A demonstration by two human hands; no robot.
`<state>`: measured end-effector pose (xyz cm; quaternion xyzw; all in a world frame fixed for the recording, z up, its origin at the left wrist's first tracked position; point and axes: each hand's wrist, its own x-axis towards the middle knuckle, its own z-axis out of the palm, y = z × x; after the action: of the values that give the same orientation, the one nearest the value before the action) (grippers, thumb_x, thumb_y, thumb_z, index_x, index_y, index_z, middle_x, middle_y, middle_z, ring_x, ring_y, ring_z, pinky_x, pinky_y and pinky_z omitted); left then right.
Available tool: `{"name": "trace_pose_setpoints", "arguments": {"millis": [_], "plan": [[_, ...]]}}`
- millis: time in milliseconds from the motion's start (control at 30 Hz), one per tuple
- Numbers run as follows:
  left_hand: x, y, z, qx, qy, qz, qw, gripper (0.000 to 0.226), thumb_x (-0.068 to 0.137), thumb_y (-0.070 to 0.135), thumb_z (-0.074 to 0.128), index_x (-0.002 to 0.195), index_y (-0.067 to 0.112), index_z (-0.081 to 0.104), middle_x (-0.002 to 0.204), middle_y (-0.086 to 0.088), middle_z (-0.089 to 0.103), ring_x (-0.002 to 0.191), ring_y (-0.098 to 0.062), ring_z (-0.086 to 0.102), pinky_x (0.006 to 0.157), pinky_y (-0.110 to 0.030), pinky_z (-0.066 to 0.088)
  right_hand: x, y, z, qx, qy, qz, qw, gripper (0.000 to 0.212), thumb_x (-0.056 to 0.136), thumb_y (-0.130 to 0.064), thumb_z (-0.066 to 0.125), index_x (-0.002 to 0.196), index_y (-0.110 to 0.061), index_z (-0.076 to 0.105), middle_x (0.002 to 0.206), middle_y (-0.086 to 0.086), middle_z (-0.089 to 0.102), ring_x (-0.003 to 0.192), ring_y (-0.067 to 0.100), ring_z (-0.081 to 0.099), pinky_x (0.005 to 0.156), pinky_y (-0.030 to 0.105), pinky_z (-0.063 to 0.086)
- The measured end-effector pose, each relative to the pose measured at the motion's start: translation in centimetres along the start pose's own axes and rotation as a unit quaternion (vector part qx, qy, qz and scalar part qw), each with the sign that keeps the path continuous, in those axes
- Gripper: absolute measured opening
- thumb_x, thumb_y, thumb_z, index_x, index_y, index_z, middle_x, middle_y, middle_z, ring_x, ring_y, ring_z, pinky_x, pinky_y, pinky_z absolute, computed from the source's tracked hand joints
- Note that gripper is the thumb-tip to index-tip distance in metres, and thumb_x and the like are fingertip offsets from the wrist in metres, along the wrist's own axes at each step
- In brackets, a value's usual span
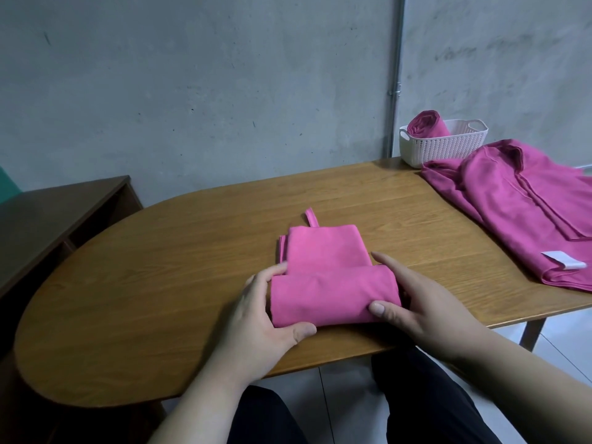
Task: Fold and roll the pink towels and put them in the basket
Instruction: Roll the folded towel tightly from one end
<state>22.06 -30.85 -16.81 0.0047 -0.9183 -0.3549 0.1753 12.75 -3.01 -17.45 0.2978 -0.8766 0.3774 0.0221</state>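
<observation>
You are partway through the rolling step, judging by how things lie. On the rounded, wood-grain bench (160,267), near its front edge, lies the bright pink towel folded into a narrow strip (323,248); its near end is already wound into a fat roll (333,296), and a flat stretch of the strip runs away from you to a small hanging loop (312,217) at the far end.

At the far right of the bench a heap of darker pink unfolded towels (519,213) waits, a white label (565,261) showing on its near edge. Just behind it stands the white perforated plastic basket (448,145), with 1 rolled pink towel (427,125) propped in its left end.

Your left hand (272,315) cups the left end of the roll, thumb on the near side and fingers (275,270) wrapped over the far side. Your right hand (426,302) holds the right end, thumb pressed on the front of the cloth, fingers held together and reaching along the far side. Both hands grip the roll rather than pinch it.

The next move, as I judge it, calls for you to push the roll away from you over the flat stretch, keeping both ends level so the edges stay flush and the wraps stay tight, up to the loop. Then carry it to the basket at the far right.

The cloth looks thin, smooth and soft, so it may slacken if you ease your hold.
</observation>
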Motion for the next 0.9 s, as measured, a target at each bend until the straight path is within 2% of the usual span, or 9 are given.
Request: {"name": "trace_pose_setpoints", "arguments": {"millis": [67,133,300,400,467,567,633,767,900], "plan": [[-0.22,0.13,0.0,-0.013,-0.012,-0.001,1.0,0.091,0.061,0.044,0.093,0.131,0.062,0.037,0.131,0.041,0.043,0.126,0.022,0.032,0.096,-0.001,0.028,0.08,0.07,0.07,-0.015,-0.003,0.003,1.0,0.106,0.07,-0.097,0.039,0.156,-0.035,0.03,0.146,-0.014,0.051,0.132,0.005,0.049,0.104,0.026,0.04],[-0.12,0.15,-0.01,-0.023,-0.023,0.004,0.999,0.082,0.062,0.049,0.09,0.126,0.066,0.042,0.128,0.045,0.042,0.124,0.022,0.035,0.099,-0.007,0.032,0.22,-0.02,0.08,-0.024,-0.002,-0.002,1.0,0.106,0.071,-0.096,0.038,0.156,-0.033,0.032,0.142,-0.016,0.051,0.13,0.007,0.049,0.104,0.026,0.038],[0.32,-0.21,-0.02,-0.056,-0.026,-0.018,0.998,0.086,0.059,0.067,0.082,0.135,0.062,0.044,0.139,0.033,0.048,0.134,0.002,0.043,0.113,-0.036,0.04,0.2,-0.12,0.01,-0.019,-0.004,-0.048,0.999,0.103,0.073,-0.088,0.055,0.157,-0.042,0.018,0.141,-0.021,0.042,0.132,-0.004,0.039,0.11,0.019,0.03],[0.31,-0.04,0.02,-0.068,-0.022,-0.011,0.997,0.093,0.062,0.063,0.083,0.143,0.059,0.038,0.144,0.031,0.044,0.135,0.008,0.039,0.113,-0.028,0.037,0.09,-0.27,-0.23,0.014,0.006,-0.054,0.998,0.088,0.073,-0.084,0.059,0.148,-0.058,0.022,0.133,-0.035,0.042,0.118,-0.009,0.048,0.098,0.01,0.035],[0.23,0.08,0.03,-0.056,-0.018,0.002,0.998,0.096,0.065,0.059,0.081,0.148,0.055,0.032,0.141,0.036,0.039,0.132,0.014,0.037,0.106,-0.011,0.033,0.18,-0.22,-0.27,0.018,0.003,-0.04,0.999,0.083,0.072,-0.086,0.056,0.145,-0.052,0.034,0.127,-0.033,0.046,0.109,-0.005,0.053,0.09,0.015,0.04],[-0.02,0.13,0.03,-0.039,-0.007,0.015,0.999,0.095,0.068,0.048,0.085,0.144,0.056,0.028,0.138,0.044,0.028,0.13,0.023,0.029,0.098,0.004,0.023,0.32,-0.05,-0.1,-0.01,-0.004,-0.027,1.0,0.086,0.076,-0.088,0.049,0.144,-0.036,0.042,0.13,-0.022,0.053,0.116,-0.002,0.053,0.097,0.026,0.043],[-0.04,-0.09,0.13,-0.024,-0.006,0.022,0.999,0.097,0.066,0.039,0.091,0.138,0.062,0.029,0.139,0.044,0.028,0.131,0.023,0.028,0.098,0.005,0.02,0.42,-0.17,-0.06,-0.002,-0.001,-0.024,1.0,0.08,0.08,-0.087,0.044,0.139,-0.033,0.048,0.126,-0.02,0.058,0.116,-0.001,0.054,0.097,0.03,0.044],[0.29,-0.15,0.09,-0.052,-0.003,-0.001,0.999,0.096,0.069,0.045,0.087,0.14,0.067,0.026,0.128,0.044,0.037,0.12,0.024,0.036,0.089,0.002,0.032,0.59,-0.49,0.26,-0.018,0.014,-0.027,0.999,0.073,0.084,-0.087,0.036,0.129,-0.034,0.057,0.113,-0.027,0.058,0.108,0.001,0.055,0.091,0.029,0.042],[0.62,0.01,-0.09,-0.099,-0.018,-0.011,0.995,0.096,0.069,0.054,0.082,0.147,0.06,0.026,0.131,0.042,0.038,0.119,0.027,0.038,0.095,-0.002,0.034,0.84,-0.34,-0.06,-0.061,0.026,-0.035,0.997,0.089,0.08,-0.09,0.039,0.139,-0.025,0.054,0.13,-0.015,0.048,0.124,0.005,0.047,0.107,0.025,0.035]]}}
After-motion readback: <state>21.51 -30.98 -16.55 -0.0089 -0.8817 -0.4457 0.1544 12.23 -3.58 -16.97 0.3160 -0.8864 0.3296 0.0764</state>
